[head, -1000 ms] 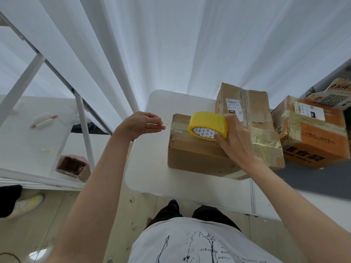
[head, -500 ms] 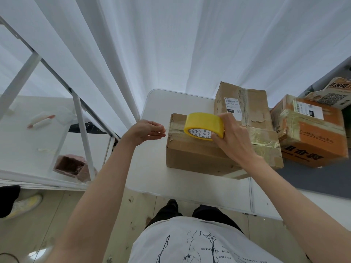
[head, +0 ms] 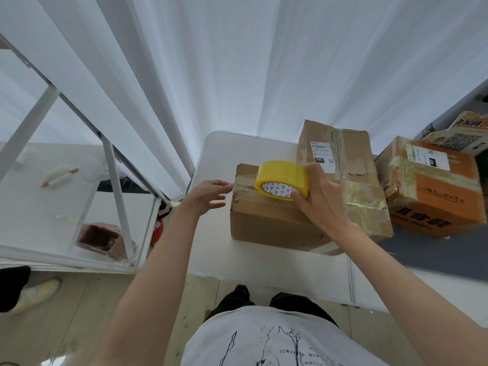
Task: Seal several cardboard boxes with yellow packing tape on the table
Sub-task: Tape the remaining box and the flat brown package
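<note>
Left hand (head: pixel 207 198) nearer — yellow tape roll (head: pixel 282 180).

Yellow tape roll (head: pixel 282 178), white core with dark triangle pattern; brown box (head: pixel 274 220); orange box (head: pixel 435 196); white table (head: pixel 219 159).

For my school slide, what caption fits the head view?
Right hand holds tape on a box; left hand reaches in.

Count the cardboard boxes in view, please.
4: the near box under the tape roll, the labelled box behind it, the orange box right, a printed box far right, cropped.
</note>
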The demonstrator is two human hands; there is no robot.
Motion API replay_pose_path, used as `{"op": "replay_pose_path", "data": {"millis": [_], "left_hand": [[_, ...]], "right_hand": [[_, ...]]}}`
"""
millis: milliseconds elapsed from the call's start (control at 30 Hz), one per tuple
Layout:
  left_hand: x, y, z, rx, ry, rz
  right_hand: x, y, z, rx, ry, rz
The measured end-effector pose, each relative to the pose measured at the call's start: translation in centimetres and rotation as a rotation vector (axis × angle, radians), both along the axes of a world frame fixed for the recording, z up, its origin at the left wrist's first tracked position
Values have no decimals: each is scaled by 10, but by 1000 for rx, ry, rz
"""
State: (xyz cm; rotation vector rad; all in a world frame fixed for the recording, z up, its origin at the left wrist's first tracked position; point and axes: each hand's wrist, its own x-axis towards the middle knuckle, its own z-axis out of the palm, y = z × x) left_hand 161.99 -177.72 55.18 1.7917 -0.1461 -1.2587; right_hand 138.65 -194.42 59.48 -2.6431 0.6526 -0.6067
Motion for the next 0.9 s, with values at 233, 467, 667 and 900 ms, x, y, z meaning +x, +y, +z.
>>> {"op": "replay_pose_path", "data": {"millis": [233,467,667,900], "left_hand": [[-20,3,-11,-95,509,322],[-25,-5,-7,-72,493,383],[-30,-6,-13,-9,13,368],[-55,-31,0,-102,-379,236]], "right_hand": [[3,3,-10,59,-39,-142],[5,7,-12,53,-78,-174],[4,12,-12,63,-43,-246],[12,23,-12,78,-5,-392]]}}
